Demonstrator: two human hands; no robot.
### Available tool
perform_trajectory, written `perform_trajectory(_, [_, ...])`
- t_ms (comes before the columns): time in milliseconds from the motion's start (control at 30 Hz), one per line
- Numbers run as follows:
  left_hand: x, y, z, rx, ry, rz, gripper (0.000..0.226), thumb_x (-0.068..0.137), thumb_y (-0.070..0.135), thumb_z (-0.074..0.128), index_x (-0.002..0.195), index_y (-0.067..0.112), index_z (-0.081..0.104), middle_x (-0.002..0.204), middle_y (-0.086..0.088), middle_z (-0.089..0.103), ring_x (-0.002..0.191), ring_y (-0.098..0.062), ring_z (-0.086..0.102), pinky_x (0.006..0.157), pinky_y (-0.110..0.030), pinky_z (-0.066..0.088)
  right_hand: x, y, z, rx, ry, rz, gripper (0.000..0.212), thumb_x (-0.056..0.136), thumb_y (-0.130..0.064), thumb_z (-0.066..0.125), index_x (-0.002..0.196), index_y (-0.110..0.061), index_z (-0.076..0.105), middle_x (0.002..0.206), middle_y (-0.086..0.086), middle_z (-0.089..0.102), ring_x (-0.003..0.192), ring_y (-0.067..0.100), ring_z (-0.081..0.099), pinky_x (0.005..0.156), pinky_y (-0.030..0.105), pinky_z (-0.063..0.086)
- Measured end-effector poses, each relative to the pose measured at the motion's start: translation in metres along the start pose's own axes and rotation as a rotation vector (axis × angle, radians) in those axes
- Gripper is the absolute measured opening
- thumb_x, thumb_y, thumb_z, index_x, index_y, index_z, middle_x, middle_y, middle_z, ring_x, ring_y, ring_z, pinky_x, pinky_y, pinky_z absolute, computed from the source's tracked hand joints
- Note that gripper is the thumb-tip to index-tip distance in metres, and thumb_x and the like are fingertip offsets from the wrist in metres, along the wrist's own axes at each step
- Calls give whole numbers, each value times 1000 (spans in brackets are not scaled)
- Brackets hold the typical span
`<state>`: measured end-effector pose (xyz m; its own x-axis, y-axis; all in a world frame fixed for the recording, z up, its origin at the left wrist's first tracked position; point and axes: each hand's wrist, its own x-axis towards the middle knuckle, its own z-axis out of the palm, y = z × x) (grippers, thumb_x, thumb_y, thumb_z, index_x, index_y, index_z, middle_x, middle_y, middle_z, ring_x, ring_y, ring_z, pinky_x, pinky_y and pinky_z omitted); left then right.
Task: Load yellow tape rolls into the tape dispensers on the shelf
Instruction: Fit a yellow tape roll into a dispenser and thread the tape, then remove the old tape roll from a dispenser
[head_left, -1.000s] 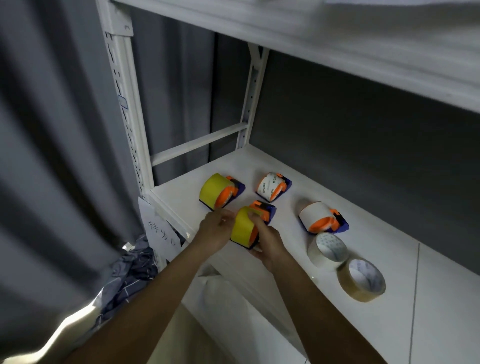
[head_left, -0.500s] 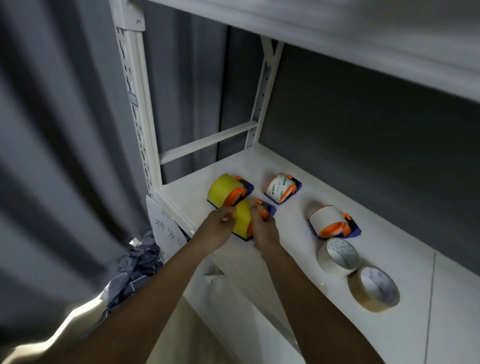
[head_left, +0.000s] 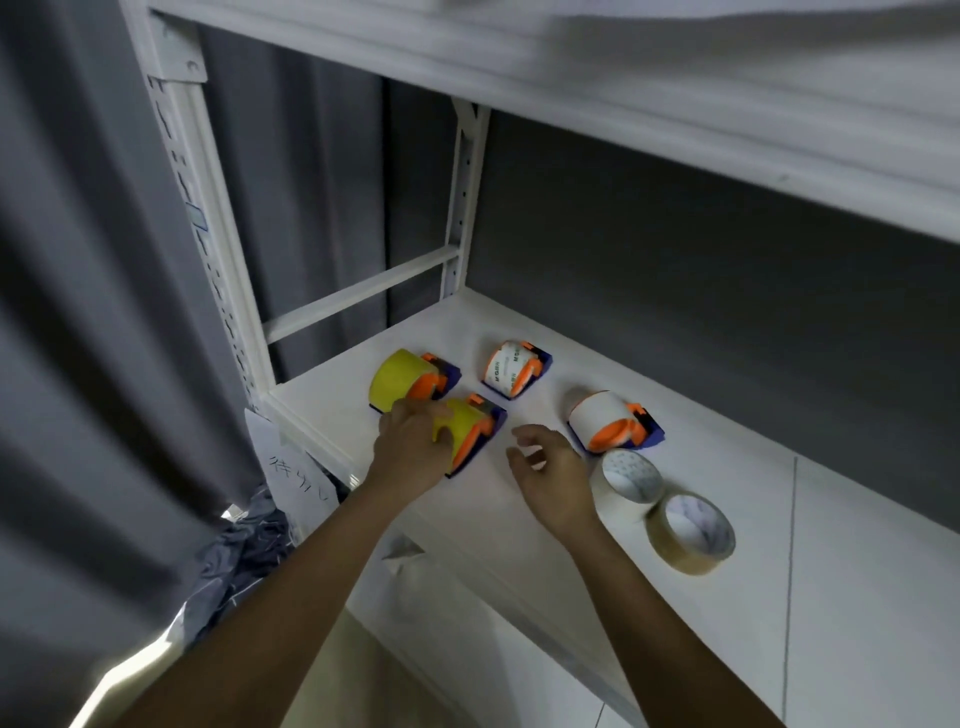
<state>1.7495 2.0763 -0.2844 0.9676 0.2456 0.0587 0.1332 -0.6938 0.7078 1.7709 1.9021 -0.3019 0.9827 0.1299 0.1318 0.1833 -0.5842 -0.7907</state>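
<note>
Near the front left corner of the white shelf stands a dispenser of orange and blue plastic with a yellow tape roll seated in it. The left hand rests against this roll, fingers curled over its left side with the thumb across its face; the grip appears light, steadying, not lifting. Just behind it, closer to the left edge, a second dispenser carries another yellow roll. The right hand hovers just right of the front dispenser, touching nothing, its fingers spread and loosely bent. Further toward the back sits a dispenser with a white printed roll; to the right, one with a plain white roll. Two loose rolls lie flat near the front edge, one white and one tan. The step in hand appears to be the settling of the second yellow roll. No loose yellow roll is visible, so the next move likely calls for releasing the left hand and checking the seating.
</note>
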Motion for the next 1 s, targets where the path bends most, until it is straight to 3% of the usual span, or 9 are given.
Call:
perform_trajectory(100, [-1,19,6,27,20,103,28,92,14,47,115,14,63,132,-12,47,126,-31,37,103,-40,35,-16,15,-25,-56,36,-50,21,88,-15,60,109,-18,64,109,-5,60,86,6,56,72,14,46])
perform_trajectory(233, [1,38,23,54,-75,215,23,93,13,46,106,8,64,112,-10,60,113,-26,48,97,-34,39,-32,36,-54,-88,62,-4,18,88,-8,59,100,-19,66,99,-8,61,84,1,56,68,0,40])
perform_trajectory(300, [0,46,34,25,-121,209,24,92,16,48,111,13,62,116,-8,58,113,-25,49,97,-35,41,-37,43,-65,-108,55,43,16,88,-7,58,97,-19,65,97,-8,61,90,8,59,75,3,41])
perform_trajectory(400, [-1,58,50,-2,-219,213,25,93,18,48,115,17,59,122,-7,54,113,-23,49,94,-35,45,-40,49,-81,-77,94,74,18,88,-5,57,100,-14,67,96,-1,62,89,17,60,79,20,46])
perform_trajectory(467, [0,67,59,-12,-272,218,25,94,20,47,117,19,57,123,-7,51,111,-21,50,87,-29,45,-40,52,-90,-85,114,79,20,88,-4,56,101,-12,68,96,0,61,84,15,57,76,16,43])
perform_trajectory(667, [9,108,82,19,-343,256,26,94,17,44,117,13,55,121,-11,49,108,-24,52,90,-30,45,-41,66,-112,-101,215,85,16,87,-3,59,96,-10,70,100,-2,65,86,9,57,73,6,43])
perform_trajectory(833, [-1,154,109,25,-460,387,20,93,16,42,99,9,59,102,-15,62,89,-29,60,69,-34,46,-57,77,-146,-26,229,138,26,83,-2,58,81,-26,69,89,-10,66,81,5,59,68,7,45])
perform_trajectory(933, [-12,179,126,-20,-540,404,22,93,18,46,113,18,58,106,-2,62,96,-21,60,77,-28,47,-70,89,-170,-7,319,180,31,84,3,55,81,-25,69,88,-10,66,78,3,59,64,4,42])
perform_trajectory(1000, [-23,194,139,-47,-561,392,25,94,19,46,118,20,54,111,-4,63,99,-22,61,87,-37,51,-81,100,-187,-15,370,198,25,84,3,56,85,-17,70,88,-8,66,74,1,59,63,1,40])
